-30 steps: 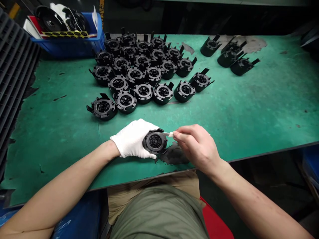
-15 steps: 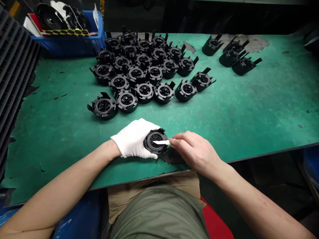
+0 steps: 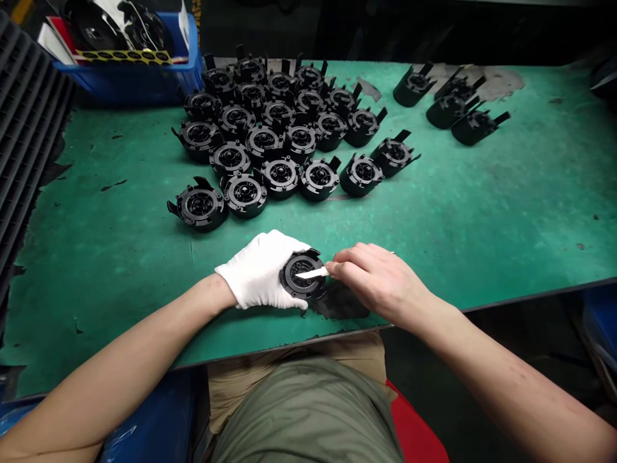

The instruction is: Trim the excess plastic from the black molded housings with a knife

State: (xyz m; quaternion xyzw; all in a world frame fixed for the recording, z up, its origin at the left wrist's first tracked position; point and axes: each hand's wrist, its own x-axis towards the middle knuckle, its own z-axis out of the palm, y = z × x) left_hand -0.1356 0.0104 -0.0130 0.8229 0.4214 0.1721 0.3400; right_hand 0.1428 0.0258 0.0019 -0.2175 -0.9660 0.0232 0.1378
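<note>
My left hand (image 3: pixel 263 270), in a white glove, is wrapped round a round black plastic part (image 3: pixel 301 278) at the near edge of the green table (image 3: pixel 482 212). My bare right hand (image 3: pixel 380 280) pinches a small white blade-like tool (image 3: pixel 313 273). The tool's tip lies across the face of the held part. Both hands are closed.
Several matching black round parts (image 3: pixel 279 138) stand in rows at the middle back. Three more (image 3: pixel 450 103) lie at the back right. A blue bin (image 3: pixel 130 71) with parts and papers sits at the back left. A dark ribbed tray (image 3: pixel 24 141) runs along the left edge.
The white tool moved from the part's upper right edge down onto its face. My right hand shifted slightly left; my left hand kept its hold.
</note>
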